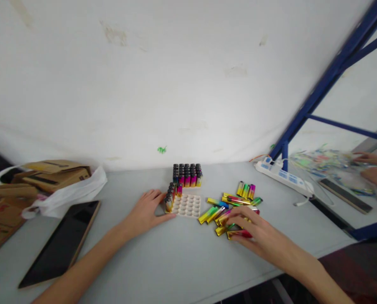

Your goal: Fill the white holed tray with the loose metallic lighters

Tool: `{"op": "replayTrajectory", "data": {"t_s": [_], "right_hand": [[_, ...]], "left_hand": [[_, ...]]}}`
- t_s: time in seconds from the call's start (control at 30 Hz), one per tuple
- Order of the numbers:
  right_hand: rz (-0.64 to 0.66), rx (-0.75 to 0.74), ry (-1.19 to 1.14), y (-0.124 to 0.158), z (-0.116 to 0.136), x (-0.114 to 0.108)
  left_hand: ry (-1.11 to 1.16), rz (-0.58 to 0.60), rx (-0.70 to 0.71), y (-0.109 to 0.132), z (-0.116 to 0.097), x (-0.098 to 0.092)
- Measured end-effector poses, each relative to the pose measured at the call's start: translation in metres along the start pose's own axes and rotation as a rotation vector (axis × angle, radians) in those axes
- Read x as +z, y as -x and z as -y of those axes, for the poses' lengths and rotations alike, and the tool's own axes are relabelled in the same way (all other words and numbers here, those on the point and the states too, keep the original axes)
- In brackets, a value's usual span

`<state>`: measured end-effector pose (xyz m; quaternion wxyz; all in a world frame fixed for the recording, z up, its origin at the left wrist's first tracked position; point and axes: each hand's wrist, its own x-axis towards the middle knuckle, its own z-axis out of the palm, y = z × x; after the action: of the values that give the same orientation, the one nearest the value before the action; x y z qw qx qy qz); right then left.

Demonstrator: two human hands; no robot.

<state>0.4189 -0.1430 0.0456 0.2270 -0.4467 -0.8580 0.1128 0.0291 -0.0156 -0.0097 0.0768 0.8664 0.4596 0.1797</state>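
Standing at the centre of the frame, a white tray (188, 205) with round sockets holds a few lighters (172, 195) upright along its left edge; most of its sockets are bare. Just behind it stands a full tray (187, 175) of upright lighters with dark tops, packed in rows. Right of the white tray, loose lighters (229, 204) in yellow, green, pink and red lie flat in a heap on the table (175, 261).

The left hand (147, 211) lies flat on the table, fingers spread loosely, with its fingertips at the left edge of the white tray beside the upright lighters. It holds nothing. The right hand (254, 232) rests over the near side of the heap, fingers curled downward and touching a red lighter (239, 233); whether the fingers actually pinch it cannot be told.

The table is pale grey and runs across the lower half of the frame, against a white wall (175, 76). At lower left lies a dark tablet (61, 242); further left are cardboard boxes (14, 190) and a white plastic bag (68, 192). At right, a white power strip (281, 175) lies near a blue metal frame (327, 76). At the far right edge, another person's hands (373, 169) rest at a blurred heap of coloured items.
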Motion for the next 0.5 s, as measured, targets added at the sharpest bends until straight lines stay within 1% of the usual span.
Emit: {"op": "replayTrajectory", "data": {"t_s": [0.1,0.2,0.3,0.4,0.5], "right_hand": [[-0.089,0.004,0.103,0.027,-0.008,0.018],[-0.174,0.015,0.177,0.042,-0.018,0.032],[-0.220,-0.010,0.256,0.045,-0.025,0.039],[-0.206,-0.051,0.325,0.040,-0.029,0.041],[-0.225,-0.020,0.273,0.034,-0.028,0.037]], "left_hand": [[0.007,-0.003,-0.005,0.000,0.000,0.000],[0.009,-0.021,-0.002,0.000,0.001,0.001],[-0.002,-0.031,0.000,0.000,0.002,0.003],[-0.008,-0.015,-0.001,0.000,0.002,0.002],[-0.016,-0.012,-0.007,0.000,0.003,0.002]]}}
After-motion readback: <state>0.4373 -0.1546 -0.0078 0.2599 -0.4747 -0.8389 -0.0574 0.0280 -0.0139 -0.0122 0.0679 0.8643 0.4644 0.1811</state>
